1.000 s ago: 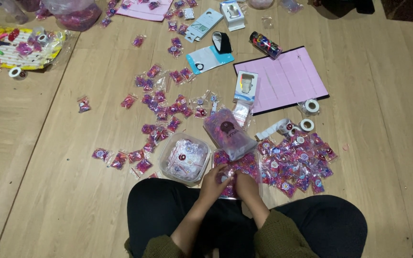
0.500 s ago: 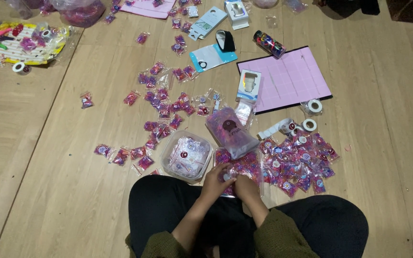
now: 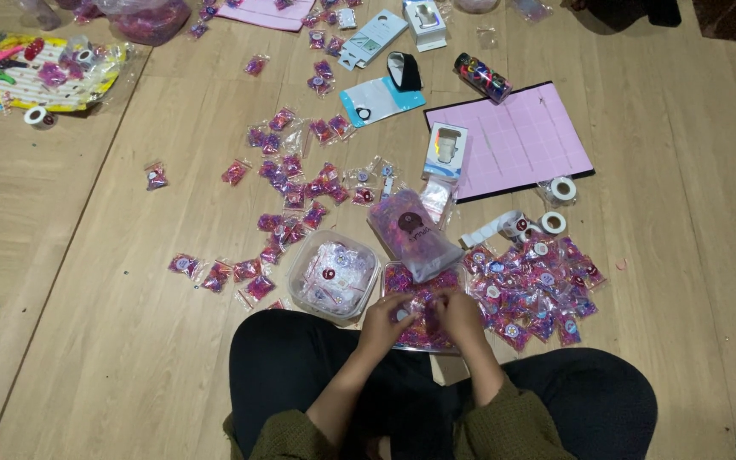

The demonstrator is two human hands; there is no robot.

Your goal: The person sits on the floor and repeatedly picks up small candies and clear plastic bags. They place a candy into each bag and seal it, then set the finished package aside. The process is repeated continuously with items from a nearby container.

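Note:
I sit cross-legged on a wooden floor. My left hand (image 3: 383,322) and my right hand (image 3: 460,313) meet in front of my knees, fingers pinched together on a small clear packet of pink bits (image 3: 423,304). Under them lies a shallow clear tray of pink and purple pieces (image 3: 404,277). A clear tub of empty little bags (image 3: 332,274) stands just left of my hands. A larger bag of pink pieces (image 3: 411,232) leans on the tray's far edge.
A heap of filled packets (image 3: 538,285) lies to my right, and more are scattered ahead (image 3: 287,179). Sticker rolls (image 3: 553,223), a pink sheet on a black board (image 3: 517,140), small boxes and a colourful packet (image 3: 40,72) sit farther out.
My hands stay together on the small packet, fingers shifting slightly. The view has tilted a little, so the floor items sit higher in the picture.

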